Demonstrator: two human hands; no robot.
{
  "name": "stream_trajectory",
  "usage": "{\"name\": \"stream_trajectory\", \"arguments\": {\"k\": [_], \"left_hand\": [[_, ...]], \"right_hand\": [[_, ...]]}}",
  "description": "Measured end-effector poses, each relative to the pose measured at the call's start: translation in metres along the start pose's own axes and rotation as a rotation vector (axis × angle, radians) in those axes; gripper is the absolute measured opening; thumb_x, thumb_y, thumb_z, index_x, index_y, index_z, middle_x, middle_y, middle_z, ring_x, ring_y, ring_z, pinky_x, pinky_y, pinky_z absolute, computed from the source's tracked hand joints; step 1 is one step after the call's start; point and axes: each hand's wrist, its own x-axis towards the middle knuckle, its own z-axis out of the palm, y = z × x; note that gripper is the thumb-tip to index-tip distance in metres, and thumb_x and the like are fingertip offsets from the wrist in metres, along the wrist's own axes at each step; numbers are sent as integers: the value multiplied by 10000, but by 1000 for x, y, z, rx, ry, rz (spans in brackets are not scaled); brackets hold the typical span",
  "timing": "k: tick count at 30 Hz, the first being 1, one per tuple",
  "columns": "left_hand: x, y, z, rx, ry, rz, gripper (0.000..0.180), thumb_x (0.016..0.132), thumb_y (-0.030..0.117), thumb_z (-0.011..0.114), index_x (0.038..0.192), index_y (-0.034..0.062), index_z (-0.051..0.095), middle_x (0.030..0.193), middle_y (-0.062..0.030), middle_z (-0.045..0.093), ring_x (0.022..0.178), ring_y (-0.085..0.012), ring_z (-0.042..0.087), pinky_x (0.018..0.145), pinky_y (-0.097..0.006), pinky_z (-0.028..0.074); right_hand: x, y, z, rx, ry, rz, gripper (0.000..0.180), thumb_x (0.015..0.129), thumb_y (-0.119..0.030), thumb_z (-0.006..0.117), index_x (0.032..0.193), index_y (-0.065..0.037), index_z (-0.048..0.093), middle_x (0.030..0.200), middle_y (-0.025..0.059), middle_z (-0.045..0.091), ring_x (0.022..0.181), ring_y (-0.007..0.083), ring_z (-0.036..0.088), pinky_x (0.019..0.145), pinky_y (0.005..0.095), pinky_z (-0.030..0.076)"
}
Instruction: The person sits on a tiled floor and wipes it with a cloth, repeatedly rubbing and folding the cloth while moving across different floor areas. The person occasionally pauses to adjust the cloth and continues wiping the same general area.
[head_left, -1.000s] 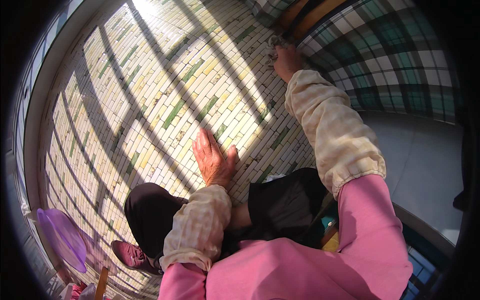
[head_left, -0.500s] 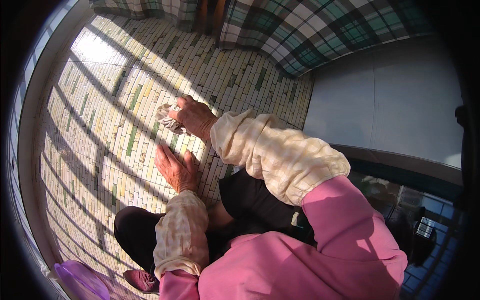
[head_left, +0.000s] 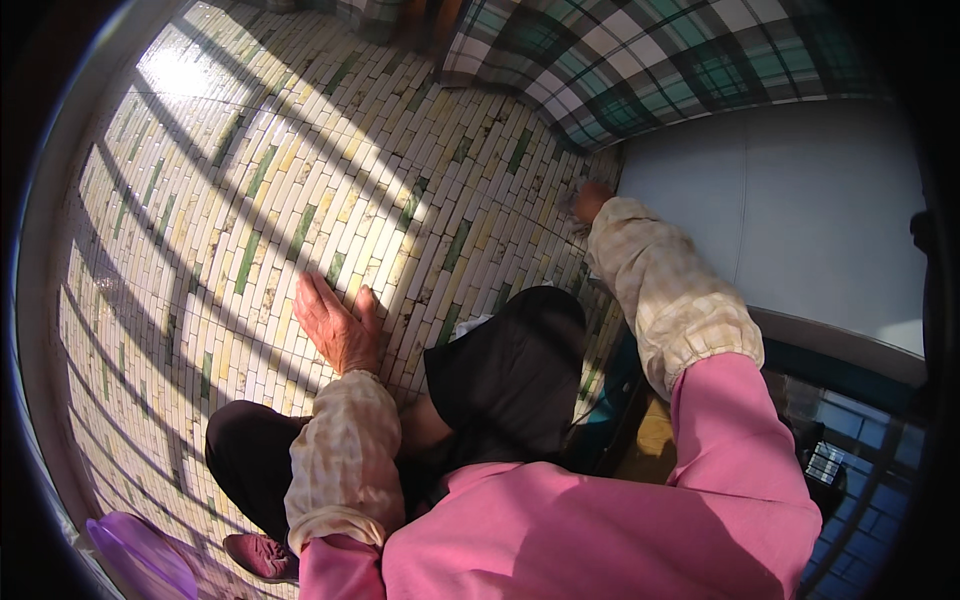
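Note:
My right hand (head_left: 594,200) reaches far out to the right, closed on a crumpled greyish cloth (head_left: 574,198). It presses the cloth to the tiled floor (head_left: 400,170), close beside the pale grey panel. My left hand (head_left: 338,322) lies flat on the floor in front of my knees, fingers stretched out, holding nothing. Both forearms wear cream checked sleeve covers (head_left: 346,450) over pink sleeves. Part of the cloth is in shade and blurred.
A pale grey panel (head_left: 770,220) borders the floor at the right. Above it hangs a green, black and white checked curtain (head_left: 640,70). A purple plastic bag (head_left: 145,555) lies at lower left, near my dark red shoe (head_left: 262,556). Striped shadows cross the floor.
My right hand has swept the cloth rightward, from the floor ahead of my left hand to the edge by the grey panel. The left hand stays flat on the floor.

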Motion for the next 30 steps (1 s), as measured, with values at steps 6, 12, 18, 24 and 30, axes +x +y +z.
{"name": "stream_trajectory", "arguments": {"k": [6,12,18,24,30], "left_hand": [[-1,2,-1,18,-36,-41,656,789,263,600,1307,-65,366,1379,-190,330,1283,-346,310,1081,-494,206],[0,2,1,-33,18,-31,560,813,174,543,1287,-80,388,1372,-193,341,1273,-361,315,1077,-504,200],[0,2,0,15,0,-12,572,806,169,548,1293,-82,381,1372,-200,338,1274,-362,314,1075,-503,205],[1,5,0,28,-12,-54,581,799,169,552,1290,-93,383,1374,-209,336,1282,-361,308,1079,-498,207],[2,7,-3,32,-46,-87,597,780,175,559,1287,-92,387,1376,-205,334,1296,-353,299,1086,-496,209]], "right_hand": [[-9,-168,-68,255,155,-343,127,762,-137,621,764,-34,696,810,149,673,720,297,654,620,392,521],[-49,-285,-98,117,516,-557,245,801,-109,543,1004,27,565,863,194,581,806,295,631,644,352,522],[-21,-144,-75,458,541,-265,388,824,-272,578,1209,-280,533,1049,96,539,995,310,549,769,427,483],[36,-28,-51,437,439,168,200,820,-209,563,885,-29,620,843,207,598,800,399,594,681,451,484],[93,-131,-115,324,600,-26,165,794,-168,565,723,-45,650,821,165,624,773,384,610,654,441,513]]}}
